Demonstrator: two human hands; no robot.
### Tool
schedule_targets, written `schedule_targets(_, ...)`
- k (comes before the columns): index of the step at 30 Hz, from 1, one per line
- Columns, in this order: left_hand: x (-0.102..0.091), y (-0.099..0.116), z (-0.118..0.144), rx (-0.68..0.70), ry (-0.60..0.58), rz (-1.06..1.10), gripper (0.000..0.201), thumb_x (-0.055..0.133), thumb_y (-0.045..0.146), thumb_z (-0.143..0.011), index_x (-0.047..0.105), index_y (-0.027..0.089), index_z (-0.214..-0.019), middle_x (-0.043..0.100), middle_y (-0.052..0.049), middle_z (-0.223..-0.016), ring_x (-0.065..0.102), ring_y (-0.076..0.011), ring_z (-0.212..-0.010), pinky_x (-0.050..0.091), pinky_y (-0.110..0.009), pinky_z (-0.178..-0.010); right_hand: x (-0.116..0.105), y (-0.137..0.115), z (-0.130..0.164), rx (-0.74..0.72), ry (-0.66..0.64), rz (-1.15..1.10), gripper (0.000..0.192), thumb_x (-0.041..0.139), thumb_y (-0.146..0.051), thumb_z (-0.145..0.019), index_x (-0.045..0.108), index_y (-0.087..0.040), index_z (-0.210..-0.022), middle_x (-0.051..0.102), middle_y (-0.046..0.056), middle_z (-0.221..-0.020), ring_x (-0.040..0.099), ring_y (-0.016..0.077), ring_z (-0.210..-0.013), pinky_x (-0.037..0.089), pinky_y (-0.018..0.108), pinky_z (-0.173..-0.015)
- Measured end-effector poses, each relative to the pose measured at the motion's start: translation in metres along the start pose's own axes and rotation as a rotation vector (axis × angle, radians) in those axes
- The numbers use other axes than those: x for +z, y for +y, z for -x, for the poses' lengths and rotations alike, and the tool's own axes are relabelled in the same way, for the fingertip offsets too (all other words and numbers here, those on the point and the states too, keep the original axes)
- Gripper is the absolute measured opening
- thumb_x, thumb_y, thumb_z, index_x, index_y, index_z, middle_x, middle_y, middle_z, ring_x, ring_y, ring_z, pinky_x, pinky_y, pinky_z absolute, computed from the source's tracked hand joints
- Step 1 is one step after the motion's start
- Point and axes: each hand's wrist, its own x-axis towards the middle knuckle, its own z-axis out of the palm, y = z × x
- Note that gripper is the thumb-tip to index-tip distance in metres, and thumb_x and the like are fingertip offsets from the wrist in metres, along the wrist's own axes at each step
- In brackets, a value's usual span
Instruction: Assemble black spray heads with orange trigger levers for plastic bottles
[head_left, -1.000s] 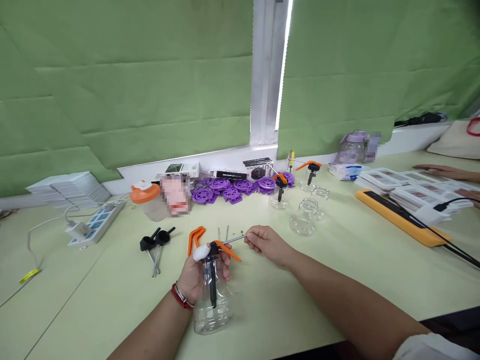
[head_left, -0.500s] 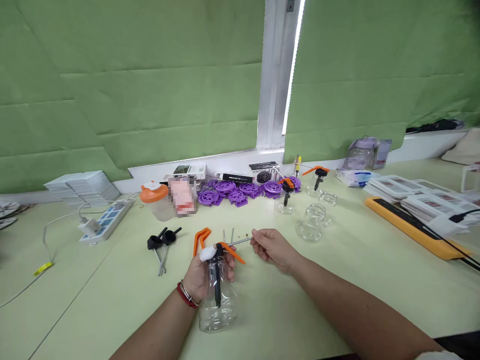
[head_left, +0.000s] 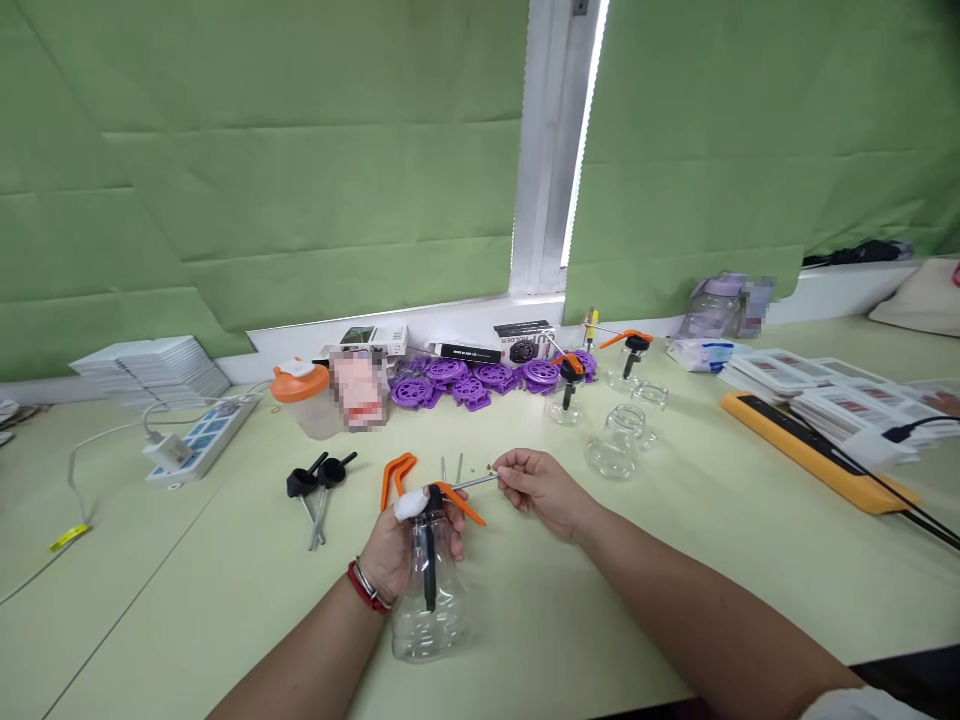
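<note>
Since the earlier frame, little has shifted: your hands have drifted slightly left and down, grips unchanged. Head view: your left hand [head_left: 394, 555] wraps the neck of the clear bottle [head_left: 431, 610], fingers clamped on it, the bandaged thumb beside the black pump head and its orange trigger [head_left: 459, 502]. The bottle stands upright on the bench [head_left: 187, 600], close in front of you. Your right hand [head_left: 541, 490] pinches the far end of the thin metal rod [head_left: 474, 482], fingers closed on it. The rod's long axis runs nearly level, left to right, from the pump head to your right fingers. Spare orange levers [head_left: 394, 472] lie just behind.
</note>
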Motion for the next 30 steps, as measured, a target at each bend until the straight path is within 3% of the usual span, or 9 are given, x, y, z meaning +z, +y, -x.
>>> schedule_targets(5,0.002,0.002,0.001,0.005,0.008,-0.011,0.038,0.047,0.037,-0.083,0.064,0.007,-0.096,0.066,-0.009,-0.074,0.064,-0.0213,-0.055,0.050,-0.032,-0.055,0.001,-0.003,0.000,0.142,0.045,0.029,0.042,0.060,-0.054,-0.075,0.053,-0.014,-0.066,0.053,-0.002,-0.053,0.037,0.0038,-0.037,0.020,0.019,-0.037)
schedule_targets(11,0.002,0.002,0.001,0.007,0.011,-0.002,0.037,0.047,0.037,-0.082,0.064,0.007,-0.096,0.067,-0.010,-0.075,0.064,-0.0212,-0.057,0.050,-0.033,-0.056,-0.003,0.000,-0.001,-0.046,0.029,0.019,0.029,0.074,-0.034,-0.064,0.057,-0.015,-0.078,0.056,-0.004,-0.058,0.045,0.0056,-0.045,0.032,0.020,-0.044)
schedule_targets(15,0.002,0.005,0.001,0.022,0.030,0.002,0.038,0.050,0.037,-0.080,0.065,0.007,-0.097,0.066,-0.010,-0.074,0.063,-0.0211,-0.055,0.050,-0.032,-0.055,-0.007,0.001,-0.003,-0.055,0.076,0.131,0.022,0.069,-0.031,-0.069,0.060,-0.016,-0.083,0.055,-0.004,-0.058,0.048,0.0083,-0.049,0.039,0.024,-0.051)
schedule_targets(19,0.001,0.010,0.002,0.086,0.084,0.022,0.037,0.052,0.037,-0.078,0.065,0.007,-0.095,0.066,-0.010,-0.074,0.063,-0.0207,-0.057,0.051,-0.032,-0.057,-0.009,0.002,-0.007,-0.210,0.177,0.660,0.010,0.056,-0.022,-0.080,0.064,-0.017,-0.083,0.062,0.002,-0.075,0.055,0.0125,-0.066,0.042,0.028,-0.064)
schedule_targets(21,-0.001,0.012,0.002,0.122,0.124,0.050,0.036,0.053,0.037,-0.077,0.066,0.008,-0.092,0.066,-0.010,-0.073,0.063,-0.0207,-0.058,0.051,-0.033,-0.058,-0.006,0.005,-0.009,-0.342,0.159,1.018,0.015,0.051,-0.017,-0.083,0.066,-0.018,-0.081,0.064,0.004,-0.086,0.056,0.0149,-0.080,0.040,0.029,-0.073)
schedule_targets(24,-0.003,0.015,0.002,0.144,0.180,0.095,0.035,0.054,0.037,-0.076,0.066,0.008,-0.091,0.066,-0.009,-0.071,0.063,-0.0211,-0.058,0.052,-0.033,-0.058,0.002,0.009,-0.010,-0.408,0.075,1.453,0.022,0.047,-0.011,-0.084,0.066,-0.018,-0.078,0.063,0.005,-0.086,0.054,0.0167,-0.083,0.036,0.029,-0.071)
schedule_targets(27,-0.003,0.014,0.002,0.135,0.202,0.118,0.034,0.054,0.037,-0.076,0.065,0.008,-0.089,0.066,-0.009,-0.070,0.063,-0.0203,-0.058,0.052,-0.033,-0.059,0.011,0.013,-0.011,-0.408,0.002,1.719,0.020,0.048,-0.006,-0.080,0.065,-0.017,-0.076,0.062,0.006,-0.083,0.052,0.0181,-0.080,0.033,0.030,-0.068)
schedule_targets(30,0.000,0.013,0.002,0.116,0.179,0.117,0.032,0.053,0.036,-0.076,0.065,0.009,-0.088,0.066,-0.009,-0.070,0.063,-0.0194,-0.057,0.052,-0.032,-0.058,0.014,0.015,-0.013,-0.394,-0.008,1.812,0.018,0.050,-0.005,-0.079,0.064,-0.016,-0.077,0.061,0.006,-0.084,0.052,0.0194,-0.081,0.033,0.031,-0.068)
